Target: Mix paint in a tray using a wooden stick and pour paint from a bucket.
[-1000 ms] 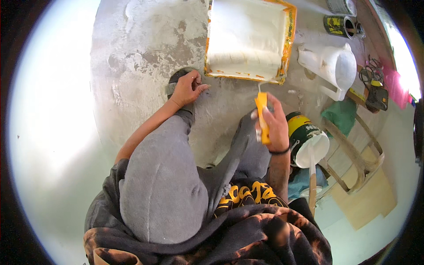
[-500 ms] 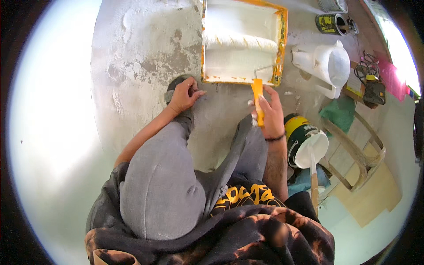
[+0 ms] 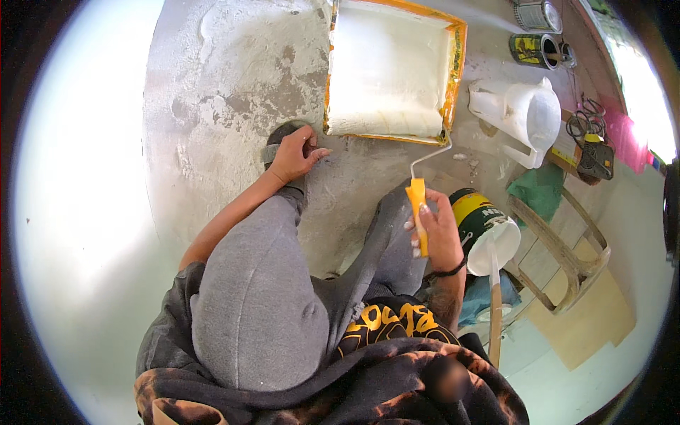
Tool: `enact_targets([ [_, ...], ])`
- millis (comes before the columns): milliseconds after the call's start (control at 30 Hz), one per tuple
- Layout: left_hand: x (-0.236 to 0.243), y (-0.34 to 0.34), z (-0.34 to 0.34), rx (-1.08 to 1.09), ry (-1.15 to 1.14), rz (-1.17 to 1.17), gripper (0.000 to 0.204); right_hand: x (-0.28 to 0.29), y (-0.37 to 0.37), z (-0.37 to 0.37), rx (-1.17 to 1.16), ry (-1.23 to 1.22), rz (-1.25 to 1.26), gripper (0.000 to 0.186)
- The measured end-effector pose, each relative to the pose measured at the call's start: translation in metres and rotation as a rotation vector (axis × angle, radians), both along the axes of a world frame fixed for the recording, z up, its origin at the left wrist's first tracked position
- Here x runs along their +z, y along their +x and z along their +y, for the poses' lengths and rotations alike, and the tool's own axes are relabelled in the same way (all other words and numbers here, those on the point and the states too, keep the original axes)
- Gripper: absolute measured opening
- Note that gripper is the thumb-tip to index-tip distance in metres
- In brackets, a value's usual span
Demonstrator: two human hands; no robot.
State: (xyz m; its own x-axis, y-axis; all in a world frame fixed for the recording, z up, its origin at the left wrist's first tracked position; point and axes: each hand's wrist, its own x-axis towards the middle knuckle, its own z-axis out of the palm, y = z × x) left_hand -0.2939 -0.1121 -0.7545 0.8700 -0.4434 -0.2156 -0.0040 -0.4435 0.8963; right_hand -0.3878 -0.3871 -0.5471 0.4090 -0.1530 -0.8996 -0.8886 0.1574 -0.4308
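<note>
My right hand grips the yellow handle of a paint roller. Its bent wire frame reaches up to the tray's near right corner. The white roller sleeve lies across the near end of a paint tray, which has an orange, paint-smeared rim and white paint inside. Over my dark shoe, left of the tray, hangs my left hand. Its fingers are loosely bent, with a gap between thumb and forefinger, and nothing shows in them.
Right of the tray stands a white plastic jug, with paint cans behind. Beside my right hand is a tilted paint bucket with a stick in it. A green cloth and a worn wooden frame lie farther right.
My right hand has pulled the roller toward me, so its sleeve moved from mid-tray to the near end. My left hand has stayed in place.
</note>
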Motion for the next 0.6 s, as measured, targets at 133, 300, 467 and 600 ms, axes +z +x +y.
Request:
enact_targets([
  [133,-0.002,-0.004,0.000,0.000,-0.040,-0.036,0.037,-0.032,0.028,0.007,0.003,-0.096,-0.138,0.030],
  [300,0.015,-0.003,0.014,-0.294,0.131,-0.070,0.036,-0.006,0.032,-0.005,0.048,-0.083,-0.093,0.034],
  [467,0.005,0.010,0.005,-0.410,0.091,-0.129,0.036,0.006,0.050,-0.014,0.166,-0.099,-0.088,0.039],
  [600,-0.008,0.006,0.025,-0.638,0.041,-0.087,0.036,0.023,0.081,-0.009,0.282,-0.325,-0.049,0.034],
])
